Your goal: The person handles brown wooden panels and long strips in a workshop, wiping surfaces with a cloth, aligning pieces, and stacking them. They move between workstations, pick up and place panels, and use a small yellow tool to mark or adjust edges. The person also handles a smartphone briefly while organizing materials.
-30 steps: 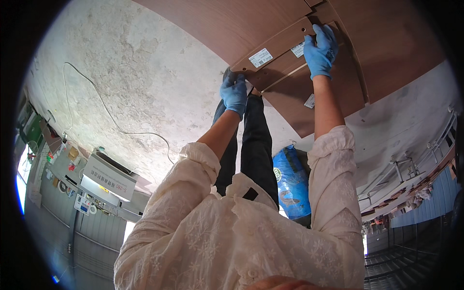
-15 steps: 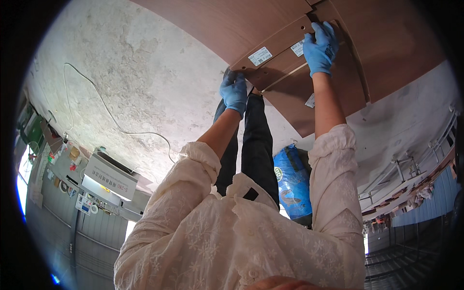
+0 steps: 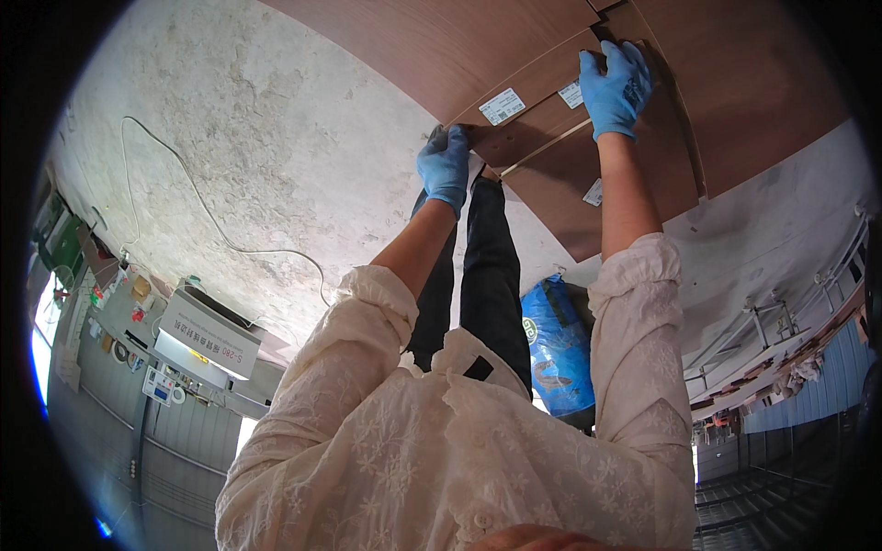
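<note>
A narrow brown wooden board (image 3: 537, 103) with white labels spans the gap between my two gloved hands. My left hand (image 3: 444, 168), in a blue glove with a dark grey palm, is closed on the board's near left end. My right hand (image 3: 616, 95), gloved the same way, has its fingers curled at the far right end; its fingertips are partly hidden. Below the board lies a wider brown panel (image 3: 556, 188) with a label (image 3: 593, 192), and a pale edge strip runs between them.
Large brown panels (image 3: 735, 92) spread at the far right and top. A white cable (image 3: 213, 220) curves over the worn pale floor (image 3: 276, 119). A blue sack (image 3: 558, 344) stands right of my legs. At far left is a white box-shaped machine (image 3: 209, 332).
Both hands have shifted slightly, the right one a little to the right. The board's round holes, visible before near each end, no longer show. Its left label sits slightly further right.
</note>
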Action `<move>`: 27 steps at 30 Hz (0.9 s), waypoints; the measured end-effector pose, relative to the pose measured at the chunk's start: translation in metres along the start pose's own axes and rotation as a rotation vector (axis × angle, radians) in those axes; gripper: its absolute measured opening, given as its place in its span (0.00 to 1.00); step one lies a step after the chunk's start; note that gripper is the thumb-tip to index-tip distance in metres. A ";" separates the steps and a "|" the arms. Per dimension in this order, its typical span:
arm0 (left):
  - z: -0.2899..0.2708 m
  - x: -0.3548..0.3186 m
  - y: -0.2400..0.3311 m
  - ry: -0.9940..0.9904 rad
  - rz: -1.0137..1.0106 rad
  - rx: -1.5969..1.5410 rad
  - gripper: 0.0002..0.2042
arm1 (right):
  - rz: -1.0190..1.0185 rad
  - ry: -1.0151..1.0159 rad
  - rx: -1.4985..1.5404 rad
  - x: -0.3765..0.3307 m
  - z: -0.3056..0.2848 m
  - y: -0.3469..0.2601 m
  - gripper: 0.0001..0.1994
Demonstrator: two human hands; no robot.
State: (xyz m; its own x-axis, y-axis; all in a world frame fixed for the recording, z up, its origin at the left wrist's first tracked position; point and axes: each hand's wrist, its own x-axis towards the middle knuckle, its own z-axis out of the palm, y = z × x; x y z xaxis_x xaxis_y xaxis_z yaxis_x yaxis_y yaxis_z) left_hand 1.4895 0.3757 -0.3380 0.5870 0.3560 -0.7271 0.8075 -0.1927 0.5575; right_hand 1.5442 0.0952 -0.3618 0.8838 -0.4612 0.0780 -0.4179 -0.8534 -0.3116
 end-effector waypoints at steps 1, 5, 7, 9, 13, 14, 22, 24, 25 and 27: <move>0.000 -0.001 0.001 0.004 0.007 0.021 0.17 | 0.000 0.005 0.003 0.000 -0.001 -0.001 0.20; -0.004 -0.011 0.012 -0.011 -0.034 -0.032 0.15 | -0.028 0.092 0.029 0.000 -0.007 -0.005 0.17; -0.010 -0.019 0.022 -0.024 -0.022 -0.080 0.14 | 0.003 0.093 0.126 -0.003 -0.016 -0.009 0.14; -0.022 -0.028 0.031 -0.054 -0.037 -0.058 0.13 | -0.021 0.176 0.251 -0.008 -0.028 -0.016 0.09; -0.067 -0.055 0.026 -0.132 -0.036 -0.309 0.10 | 0.141 0.065 0.505 -0.068 -0.075 -0.032 0.11; -0.081 -0.052 0.023 -0.075 -0.139 -0.292 0.09 | 0.227 0.073 0.469 -0.086 -0.085 -0.039 0.11; -0.185 -0.042 0.036 -0.390 -0.058 -0.335 0.11 | 1.039 -0.287 1.158 -0.209 -0.188 -0.054 0.13; -0.196 -0.038 0.058 -0.529 0.027 -0.236 0.11 | 1.112 -0.347 1.274 -0.241 -0.212 -0.060 0.13; -0.197 -0.033 0.072 -0.607 0.040 -0.219 0.11 | 1.084 -0.346 1.332 -0.258 -0.219 -0.066 0.12; -0.199 -0.028 0.097 -0.751 0.049 -0.133 0.13 | 0.915 -0.464 1.112 -0.301 -0.234 -0.078 0.12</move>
State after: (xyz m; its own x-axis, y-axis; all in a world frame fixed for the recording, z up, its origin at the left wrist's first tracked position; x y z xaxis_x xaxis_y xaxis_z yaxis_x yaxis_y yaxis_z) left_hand 1.5396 0.5288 -0.1837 0.5424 -0.3768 -0.7508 0.7936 -0.0635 0.6052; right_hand 1.2617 0.2438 -0.1389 0.4900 -0.4194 -0.7642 -0.6648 0.3874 -0.6388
